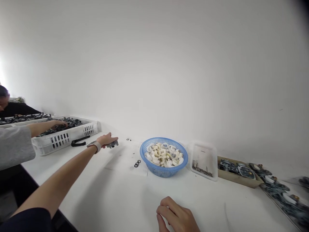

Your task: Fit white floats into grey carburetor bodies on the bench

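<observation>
My left hand [106, 140] reaches out over the table's far left and is closed around a small grey metal part [112, 144], whose far end sticks out past the fingers. Most of that part is hidden by the hand. Low in the view, my right hand [178, 216] hovers over the white tabletop with its fingers curled in towards the thumb; nothing shows between them. Between the hands, several black rubber rings [137, 163] lie on the table. Beyond my right hand stands a blue plastic basket [164, 172] full of white curved pieces [164, 154].
A white crate [70, 137] of dark parts stands at left, where another person's hand [59, 124] reaches in. Beside it lies a black curved piece [79, 141]. At right are a white tray [205, 151] with metal pins, a tan box [238, 178] and grey assemblies [282, 190].
</observation>
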`<control>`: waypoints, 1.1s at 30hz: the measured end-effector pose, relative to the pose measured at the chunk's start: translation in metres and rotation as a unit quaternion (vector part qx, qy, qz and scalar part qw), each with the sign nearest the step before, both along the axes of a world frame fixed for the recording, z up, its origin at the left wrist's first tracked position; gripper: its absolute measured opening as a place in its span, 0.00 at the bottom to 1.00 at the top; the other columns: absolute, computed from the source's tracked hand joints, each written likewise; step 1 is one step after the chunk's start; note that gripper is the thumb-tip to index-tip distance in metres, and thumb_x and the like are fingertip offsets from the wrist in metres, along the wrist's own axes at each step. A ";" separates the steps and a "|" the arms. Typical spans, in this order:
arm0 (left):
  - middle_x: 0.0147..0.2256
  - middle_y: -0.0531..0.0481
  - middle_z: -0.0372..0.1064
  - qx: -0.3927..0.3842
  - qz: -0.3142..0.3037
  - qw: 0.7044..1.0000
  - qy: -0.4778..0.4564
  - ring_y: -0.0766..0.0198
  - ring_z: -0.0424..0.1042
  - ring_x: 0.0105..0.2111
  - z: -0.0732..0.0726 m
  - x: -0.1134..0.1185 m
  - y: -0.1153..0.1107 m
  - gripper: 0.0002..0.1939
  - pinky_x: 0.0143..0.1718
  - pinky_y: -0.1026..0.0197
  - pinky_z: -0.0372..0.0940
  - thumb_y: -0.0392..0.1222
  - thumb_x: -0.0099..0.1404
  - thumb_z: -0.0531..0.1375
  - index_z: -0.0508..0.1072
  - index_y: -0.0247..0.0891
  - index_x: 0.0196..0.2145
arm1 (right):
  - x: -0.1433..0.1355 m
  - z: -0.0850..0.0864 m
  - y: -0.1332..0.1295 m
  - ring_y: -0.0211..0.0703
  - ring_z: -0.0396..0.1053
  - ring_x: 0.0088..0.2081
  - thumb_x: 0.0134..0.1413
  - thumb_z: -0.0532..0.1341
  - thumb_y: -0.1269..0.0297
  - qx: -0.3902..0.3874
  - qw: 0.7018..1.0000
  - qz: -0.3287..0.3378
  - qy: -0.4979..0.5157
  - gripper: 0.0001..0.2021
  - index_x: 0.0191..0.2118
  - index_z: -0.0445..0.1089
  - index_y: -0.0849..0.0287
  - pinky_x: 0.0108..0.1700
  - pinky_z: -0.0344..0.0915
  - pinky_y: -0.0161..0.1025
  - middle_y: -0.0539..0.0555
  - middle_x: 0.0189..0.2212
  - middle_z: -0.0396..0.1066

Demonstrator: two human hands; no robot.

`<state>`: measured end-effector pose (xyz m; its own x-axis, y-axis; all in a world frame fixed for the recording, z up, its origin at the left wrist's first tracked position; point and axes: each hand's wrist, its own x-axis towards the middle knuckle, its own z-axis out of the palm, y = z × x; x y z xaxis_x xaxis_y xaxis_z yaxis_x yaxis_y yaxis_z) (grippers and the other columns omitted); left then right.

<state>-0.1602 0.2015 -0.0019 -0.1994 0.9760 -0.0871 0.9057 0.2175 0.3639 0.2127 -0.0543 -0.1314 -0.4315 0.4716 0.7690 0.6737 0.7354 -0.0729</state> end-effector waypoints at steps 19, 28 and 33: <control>0.28 0.57 0.72 -0.194 -0.442 0.800 -0.356 0.66 0.70 0.20 -0.011 0.170 -0.172 0.16 0.24 0.63 0.64 0.45 0.65 0.58 0.55 0.45 0.46 | 0.010 0.043 -0.004 0.54 0.76 0.44 0.47 0.66 0.31 -0.535 0.717 0.097 0.436 0.43 0.61 0.64 0.56 0.51 0.69 0.53 0.60 0.45 0.74; 0.35 0.56 0.70 -0.087 -0.513 0.802 -0.293 0.62 0.70 0.32 -0.015 0.187 -0.183 0.19 0.33 0.60 0.63 0.43 0.63 0.61 0.55 0.46 0.47 | 0.022 0.054 -0.004 0.48 0.73 0.37 0.50 0.68 0.51 -0.505 0.736 0.106 0.439 0.26 0.53 0.68 0.57 0.44 0.70 0.46 0.54 0.36 0.77; 0.38 0.53 0.68 0.082 -0.580 0.791 -0.174 0.59 0.69 0.34 -0.041 0.179 -0.181 0.26 0.36 0.58 0.61 0.48 0.54 0.64 0.56 0.45 0.45 | 0.014 0.049 -0.012 0.52 0.75 0.46 0.44 0.68 0.66 -0.442 0.812 0.051 0.379 0.28 0.55 0.68 0.56 0.56 0.68 0.53 0.55 0.44 0.77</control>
